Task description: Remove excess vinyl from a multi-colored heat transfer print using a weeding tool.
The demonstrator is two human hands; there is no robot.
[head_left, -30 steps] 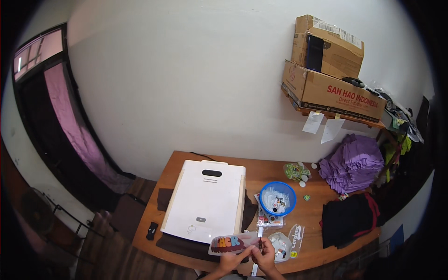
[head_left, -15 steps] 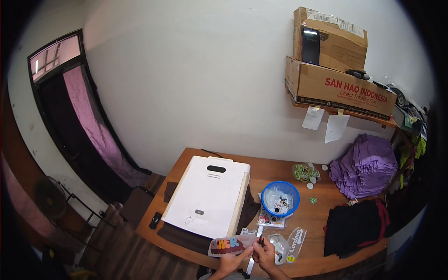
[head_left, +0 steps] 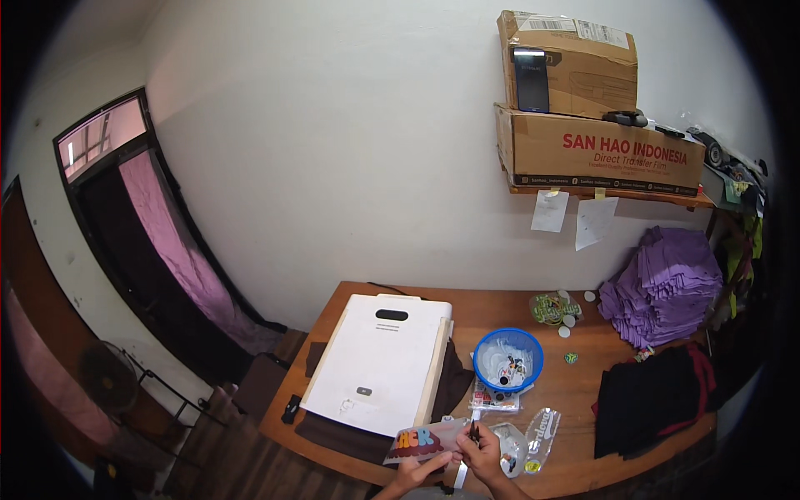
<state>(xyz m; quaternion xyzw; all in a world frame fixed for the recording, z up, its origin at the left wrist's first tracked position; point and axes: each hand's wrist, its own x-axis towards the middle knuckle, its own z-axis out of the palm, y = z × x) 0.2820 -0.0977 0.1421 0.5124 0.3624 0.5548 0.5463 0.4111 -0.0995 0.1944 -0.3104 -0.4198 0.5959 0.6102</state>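
Film with chunky coloured letters is held up before the near right corner of the white machine. The left hand pinches its lower edge; the right hand, at its right end, closes on a slim dark tool. Handling seems under way, the film not set down; how much is finished cannot be told. Right of the machine stands a blue basket.

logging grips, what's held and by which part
The left hand holds the printed sheet by its lower right edge; the right hand holds a dark tool, held part unclear.
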